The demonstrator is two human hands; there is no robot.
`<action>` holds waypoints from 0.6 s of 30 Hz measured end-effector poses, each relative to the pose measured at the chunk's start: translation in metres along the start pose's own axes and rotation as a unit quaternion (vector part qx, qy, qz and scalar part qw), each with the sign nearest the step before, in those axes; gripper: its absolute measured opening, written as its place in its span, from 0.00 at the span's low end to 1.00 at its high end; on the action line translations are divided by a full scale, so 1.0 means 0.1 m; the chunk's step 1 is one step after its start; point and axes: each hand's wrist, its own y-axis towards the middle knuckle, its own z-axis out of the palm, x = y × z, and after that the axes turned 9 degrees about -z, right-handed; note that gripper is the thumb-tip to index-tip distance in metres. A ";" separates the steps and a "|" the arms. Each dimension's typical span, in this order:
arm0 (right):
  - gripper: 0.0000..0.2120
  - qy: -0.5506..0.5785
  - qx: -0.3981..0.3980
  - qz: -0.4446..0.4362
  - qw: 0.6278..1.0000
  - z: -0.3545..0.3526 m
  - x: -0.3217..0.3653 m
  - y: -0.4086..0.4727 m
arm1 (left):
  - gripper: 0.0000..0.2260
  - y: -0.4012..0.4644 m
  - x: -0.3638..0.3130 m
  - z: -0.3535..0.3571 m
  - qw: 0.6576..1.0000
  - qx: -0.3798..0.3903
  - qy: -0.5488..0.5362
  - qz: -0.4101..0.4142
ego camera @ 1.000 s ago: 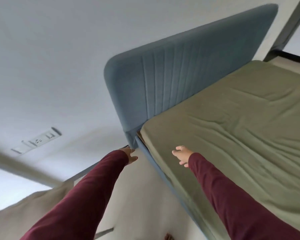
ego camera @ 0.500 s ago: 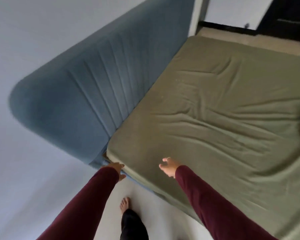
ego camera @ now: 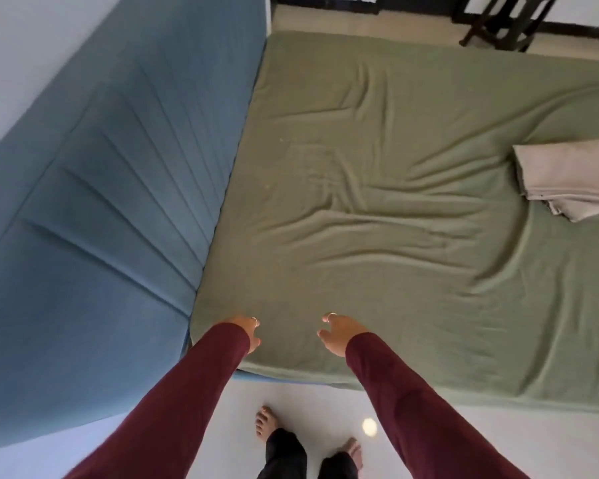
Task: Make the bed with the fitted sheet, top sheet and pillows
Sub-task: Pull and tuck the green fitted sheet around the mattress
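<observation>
**Fitted sheet's on, hands off the corner now**

Head cam only, so one view to go on. A second ago both hands were down at the bed's near corner by the headboard (ego camera: 111, 202), and the view was tipped up at the wall. Now the view looks down over the whole bed, and the left hand (ego camera: 248, 335) and right hand (ego camera: 339, 335) hover over that corner, fingers loosely curled, gripping nothing. To me that says the corner is tucked and the fitted sheet step is about finished.

The green fitted sheet (ego camera: 377, 219) spreads ahead of both hands, covering the mattress out to the edges but pretty wrinkled. Creases fan out ahead of the right hand. Well off to the right of the right hand sits a folded pale cloth (ego camera: 567, 178), probably the top sheet. No pillows in view.
</observation>
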 end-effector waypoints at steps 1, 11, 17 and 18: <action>0.23 -0.019 0.008 0.004 1.000 0.09 -0.02 -0.01 | 0.23 0.01 -0.03 0.02 1.000 0.001 0.022 0.015; 0.21 -0.174 0.042 -0.006 0.984 0.97 -0.36 -0.22 | 0.22 -0.06 -0.36 0.53 0.973 -0.081 0.183 0.115; 0.18 -0.225 -0.018 0.007 0.974 1.12 -0.85 -0.06 | 0.17 0.10 -0.38 0.75 0.981 -0.127 0.128 0.073; 0.18 -0.235 -0.024 0.003 0.972 1.15 -0.91 -0.03 | 0.15 0.13 -0.38 0.79 0.979 -0.131 0.140 0.074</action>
